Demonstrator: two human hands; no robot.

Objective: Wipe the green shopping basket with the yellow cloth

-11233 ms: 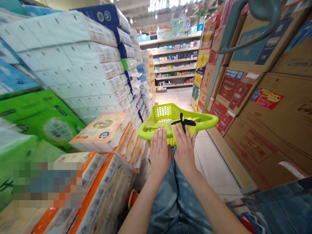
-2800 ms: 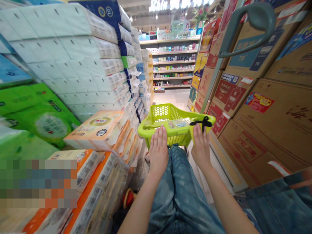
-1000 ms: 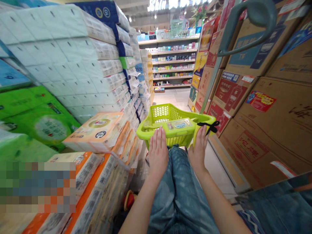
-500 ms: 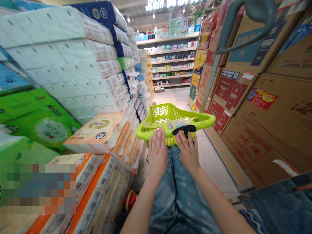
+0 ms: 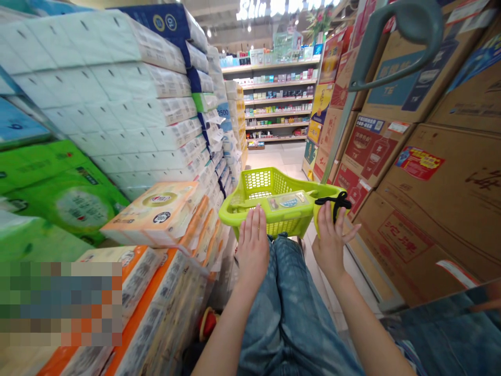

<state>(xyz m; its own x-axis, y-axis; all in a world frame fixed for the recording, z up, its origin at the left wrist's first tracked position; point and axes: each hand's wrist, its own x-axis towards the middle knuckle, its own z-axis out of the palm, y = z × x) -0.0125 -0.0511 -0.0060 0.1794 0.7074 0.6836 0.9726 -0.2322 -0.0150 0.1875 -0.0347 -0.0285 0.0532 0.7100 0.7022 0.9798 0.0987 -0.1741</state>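
Note:
A lime-green shopping basket (image 5: 291, 218) stands before my knees, its handle folded down on the near side. My left hand (image 5: 253, 245) rests with straight fingers laid side by side against the near rim. To the right of the basket's near side, my right hand (image 5: 331, 243) has its fingers on a small yellow item with a black cord (image 5: 332, 202); its exact kind is unclear. The little finger sticks out to the right, away from the others. My thumb and the item's underside are hidden.
White tissue packs (image 5: 105, 94) rise in a tall stack on the left, with orange tissue packs (image 5: 156, 211) lower down. Cardboard boxes (image 5: 438, 209) line the right side. A grey handle (image 5: 399, 47) on a pole stands at upper right. Stocked shelves (image 5: 277, 99) stand ahead.
My right hand has moved right, carrying the yellow item with the black cord from in front of the basket's rim to its right end. My left hand stays in place.

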